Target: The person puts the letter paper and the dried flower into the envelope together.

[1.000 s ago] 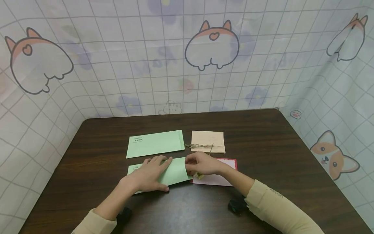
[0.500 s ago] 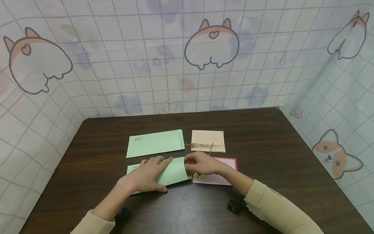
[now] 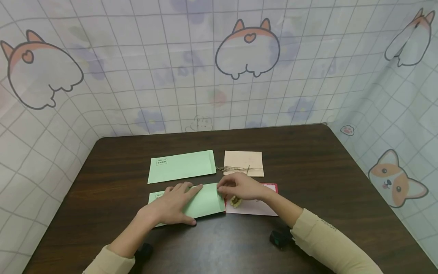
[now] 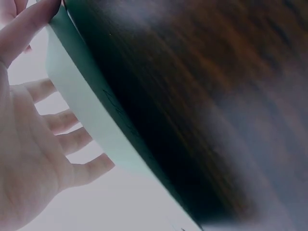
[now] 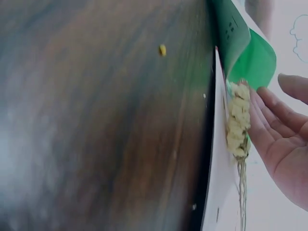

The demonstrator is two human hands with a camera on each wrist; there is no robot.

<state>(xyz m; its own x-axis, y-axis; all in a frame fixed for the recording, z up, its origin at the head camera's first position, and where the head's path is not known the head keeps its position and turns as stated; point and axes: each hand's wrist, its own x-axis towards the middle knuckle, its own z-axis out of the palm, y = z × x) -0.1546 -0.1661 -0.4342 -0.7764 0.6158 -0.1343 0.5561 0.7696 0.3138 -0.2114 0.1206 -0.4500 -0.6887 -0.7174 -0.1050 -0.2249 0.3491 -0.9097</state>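
My left hand [image 3: 174,205] rests spread over the near green envelope [image 3: 208,199], thumb along its front edge. In the left wrist view the fingers [image 4: 94,168] lie extended against the envelope [image 4: 89,110]. At the envelope's right end my right hand [image 3: 243,186] has its fingertips by the flap. The right wrist view shows its fingers [image 5: 267,113] extended and its thumb apart, beside the green opening [image 5: 257,60]. A pale yellow dried flower [image 5: 238,122] lies under that hand, on a pink card with a red border [image 3: 261,207].
A second green envelope [image 3: 183,166] lies behind the first. To its right is a beige paper piece [image 3: 243,158] with thin dried stems [image 3: 236,168] across it. A small yellow crumb [image 5: 162,50] lies on the dark wooden table [image 3: 291,152]. A patterned curtain [image 3: 164,68] surrounds the back and sides.
My right hand has drawn back and up from the envelope's mouth, so more of the flap and the flower shows. The left hand stays in place.
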